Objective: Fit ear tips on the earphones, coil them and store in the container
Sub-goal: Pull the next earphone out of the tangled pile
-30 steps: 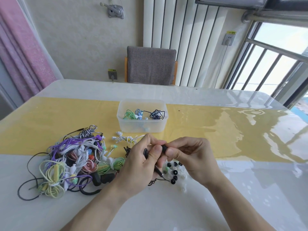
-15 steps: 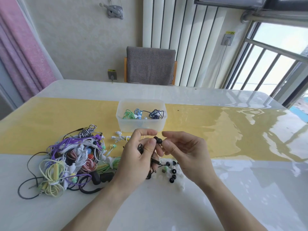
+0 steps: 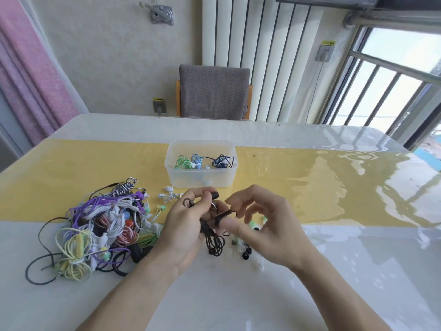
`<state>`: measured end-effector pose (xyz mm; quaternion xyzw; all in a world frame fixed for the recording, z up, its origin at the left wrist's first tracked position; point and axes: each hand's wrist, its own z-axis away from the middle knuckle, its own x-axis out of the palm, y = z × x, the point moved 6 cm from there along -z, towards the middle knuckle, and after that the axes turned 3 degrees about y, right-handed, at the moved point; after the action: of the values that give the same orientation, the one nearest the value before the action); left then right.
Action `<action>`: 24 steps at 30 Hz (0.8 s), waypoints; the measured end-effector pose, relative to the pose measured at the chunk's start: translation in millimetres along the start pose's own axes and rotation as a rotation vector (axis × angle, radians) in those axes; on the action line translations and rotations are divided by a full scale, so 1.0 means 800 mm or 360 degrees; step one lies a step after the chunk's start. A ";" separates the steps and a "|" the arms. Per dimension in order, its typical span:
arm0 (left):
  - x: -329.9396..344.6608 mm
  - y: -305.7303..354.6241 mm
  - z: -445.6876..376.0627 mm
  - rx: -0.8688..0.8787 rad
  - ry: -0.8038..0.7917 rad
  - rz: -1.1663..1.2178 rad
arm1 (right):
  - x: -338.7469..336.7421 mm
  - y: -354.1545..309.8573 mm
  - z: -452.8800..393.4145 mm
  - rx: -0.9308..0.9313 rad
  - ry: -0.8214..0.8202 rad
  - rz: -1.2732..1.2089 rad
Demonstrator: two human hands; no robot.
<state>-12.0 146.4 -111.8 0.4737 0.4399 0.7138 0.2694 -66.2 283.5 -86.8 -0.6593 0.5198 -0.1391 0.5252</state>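
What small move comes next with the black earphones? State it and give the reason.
Probably the right hand should reach down for another black ear tip. The left hand grips the black earphones, one bud at its fingertips looks tipped, and the right hand is open above the loose tips.

Bright room behind a glossy table (image 3: 310,271)

A grey chair (image 3: 214,91) stands against white radiator panels (image 3: 262,56); pink curtain (image 3: 26,68) hangs at left, barred window (image 3: 393,87) at right, daylight glaring on the yellow runner (image 3: 322,187).
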 end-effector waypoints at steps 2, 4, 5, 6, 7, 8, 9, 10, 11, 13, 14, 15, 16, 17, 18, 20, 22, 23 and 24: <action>-0.002 0.000 -0.001 -0.0012 0.0017 0.0040 | 0.009 0.000 0.002 -0.0119 -0.0129 0.0248; -0.004 0.001 -0.004 0.0010 0.0030 0.0018 | 0.005 0.004 0.000 -0.0086 -0.0099 0.0197; -0.005 0.001 -0.004 0.0034 0.0040 -0.0006 | 0.001 0.005 -0.001 -0.0024 -0.0058 0.0091; -0.007 0.003 -0.005 0.0060 0.0044 -0.0023 | -0.004 0.005 -0.003 0.0059 -0.0013 -0.0058; -0.008 0.005 -0.006 0.0075 0.0037 -0.0019 | -0.008 0.006 -0.004 0.0145 0.0048 -0.0217; -0.008 0.006 -0.006 0.0072 0.0019 0.0010 | -0.013 0.009 -0.004 0.0229 0.0112 -0.0367; -0.006 0.008 -0.005 0.0055 -0.0015 0.0054 | -0.016 0.011 -0.005 0.0311 0.0161 -0.0497; -0.004 0.009 -0.003 0.0033 -0.0061 0.0097 | -0.016 0.014 -0.004 0.0383 0.0185 -0.0597; -0.001 0.010 -0.002 0.0009 -0.0112 0.0136 | -0.014 0.016 -0.004 0.0442 0.0179 -0.0663; 0.004 0.010 0.000 -0.0042 -0.0196 0.0176 | -0.005 0.020 -0.003 0.0527 0.0137 -0.0740; 0.006 0.009 0.001 -0.0053 -0.0225 0.0138 | 0.000 0.021 -0.002 0.0555 0.0118 -0.0780; 0.006 0.006 0.001 -0.0049 -0.0246 0.0062 | 0.005 0.021 -0.002 0.0572 0.0104 -0.0819; 0.007 0.004 0.002 -0.0027 -0.0260 -0.0033 | 0.008 0.020 -0.001 0.0573 0.0091 -0.0836; 0.007 0.002 0.002 0.0021 -0.0263 -0.0140 | 0.009 0.017 0.000 0.0547 0.0084 -0.0807; 0.006 0.000 0.002 0.0091 -0.0260 -0.0259 | 0.009 0.014 0.000 0.0495 0.0084 -0.0721; 0.005 0.001 0.003 0.0251 -0.0241 -0.0457 | 0.007 0.007 0.001 0.0351 0.0086 -0.0445; 0.003 0.004 0.003 0.0342 -0.0196 -0.0551 | 0.003 0.003 0.000 0.0242 0.0115 -0.0184; 0.001 0.005 0.003 0.0352 -0.0171 -0.0564 | -0.002 0.002 -0.001 0.0208 0.0147 -0.0111; 0.001 0.005 0.002 0.0345 -0.0159 -0.0555 | -0.006 0.003 -0.001 0.0190 0.0174 -0.0091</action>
<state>-10.6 145.7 -107.7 0.4514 0.5755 0.5805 0.3580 -70.1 286.7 -86.6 -0.6328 0.5195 -0.2204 0.5302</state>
